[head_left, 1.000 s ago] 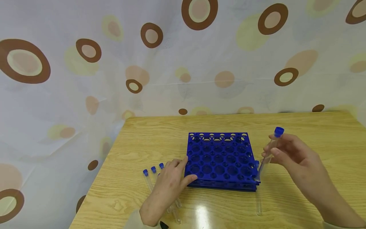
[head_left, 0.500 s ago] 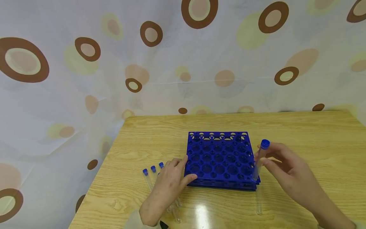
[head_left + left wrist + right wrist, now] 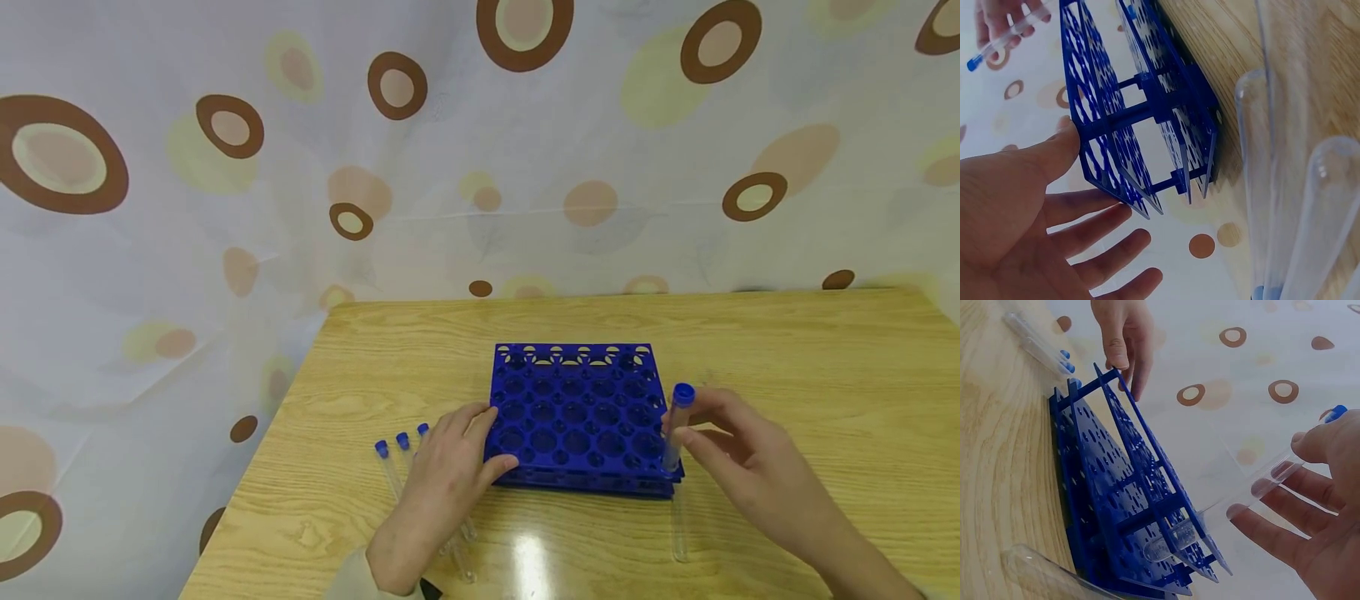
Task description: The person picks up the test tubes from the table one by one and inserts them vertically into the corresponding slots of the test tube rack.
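A blue test tube rack [image 3: 573,417] stands on the wooden table, its rows of round holes facing up. My left hand [image 3: 442,479] holds the rack's left end, thumb at the front corner and index finger along the side; in the left wrist view its other fingers [image 3: 1116,256] stretch out beyond the rack. At the front right corner, my right hand [image 3: 757,467] pinches a clear, blue-capped test tube [image 3: 677,433] between thumb and fingers. The right wrist view shows that tube's rounded lower end [image 3: 1163,547] through the rack's top plate, tilted, above the lower plates.
Several clear tubes with blue caps [image 3: 382,450] lie left of the rack, partly under my left hand. Another tube [image 3: 679,529] lies on the table [image 3: 585,550] by the rack's right front corner. A patterned curtain [image 3: 450,167] hangs behind the table.
My right hand has moved left and down with the tube, which has swung more upright and sunk lower into the rack's front right corner. The left hand stays on the rack.
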Demonstrator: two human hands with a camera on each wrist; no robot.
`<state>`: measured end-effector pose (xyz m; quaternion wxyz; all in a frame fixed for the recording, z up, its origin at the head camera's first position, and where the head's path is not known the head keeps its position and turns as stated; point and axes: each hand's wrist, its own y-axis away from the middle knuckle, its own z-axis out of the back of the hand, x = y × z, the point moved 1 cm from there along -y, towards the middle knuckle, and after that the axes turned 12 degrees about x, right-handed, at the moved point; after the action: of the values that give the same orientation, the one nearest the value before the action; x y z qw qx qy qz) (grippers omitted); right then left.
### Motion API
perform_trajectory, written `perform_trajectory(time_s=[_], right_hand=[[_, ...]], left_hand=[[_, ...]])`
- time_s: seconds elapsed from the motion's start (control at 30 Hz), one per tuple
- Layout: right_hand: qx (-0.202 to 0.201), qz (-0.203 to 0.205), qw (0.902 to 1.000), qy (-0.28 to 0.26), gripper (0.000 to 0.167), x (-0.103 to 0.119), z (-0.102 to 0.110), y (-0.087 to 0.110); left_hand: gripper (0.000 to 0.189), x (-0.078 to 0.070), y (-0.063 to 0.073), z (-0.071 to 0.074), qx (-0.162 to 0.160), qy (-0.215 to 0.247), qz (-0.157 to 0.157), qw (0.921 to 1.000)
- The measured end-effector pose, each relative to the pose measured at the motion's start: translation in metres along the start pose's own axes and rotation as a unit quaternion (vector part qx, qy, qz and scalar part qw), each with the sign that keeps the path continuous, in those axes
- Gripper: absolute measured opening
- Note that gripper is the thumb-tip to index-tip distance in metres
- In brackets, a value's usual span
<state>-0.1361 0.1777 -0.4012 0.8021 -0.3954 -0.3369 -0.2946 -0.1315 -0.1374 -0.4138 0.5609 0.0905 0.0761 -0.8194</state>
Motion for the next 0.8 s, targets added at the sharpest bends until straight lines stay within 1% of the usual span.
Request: perform_trajectory(time_s=[0.03,0.13,0.3,0.5,0.67,0.8], right_hand=[[-0.003,0.003,1.0,0.007,0.036,-0.0012,-0.0009,0.0008],[-0.009,-0.014,0.9992,0.037,0.037,-0.0031,-0.0033,0.0029],[-0.007,-0.044,0.9981,0.043,0.035,-0.0033,-0.0053,0.0051],[0.005,-0.055,0.9979,0.035,0.036,-0.003,-0.0041,0.0054],[0.017,-0.066,0.9969,0.038,0.031,-0.0012,-0.0016,0.0059],[0.024,-0.075,0.9958,0.047,0.03,-0.0003,-0.0004,0.0061]], left_hand=[[0.061,-0.0001,0.0,-0.0002,0.0,-0.011,-0.002,0.9999],[0.061,0.0,0.0001,-0.0006,0.002,-0.045,-0.009,0.999],[0.06,0.0004,0.0007,-0.0012,-0.005,-0.077,-0.014,0.9969],[0.06,0.0008,0.0006,-0.0007,-0.009,-0.079,-0.014,0.9968],[0.059,0.0011,0.0006,-0.001,-0.013,-0.084,-0.018,0.9962],[0.059,0.0011,0.0002,-0.0006,-0.012,-0.083,-0.018,0.9963]])
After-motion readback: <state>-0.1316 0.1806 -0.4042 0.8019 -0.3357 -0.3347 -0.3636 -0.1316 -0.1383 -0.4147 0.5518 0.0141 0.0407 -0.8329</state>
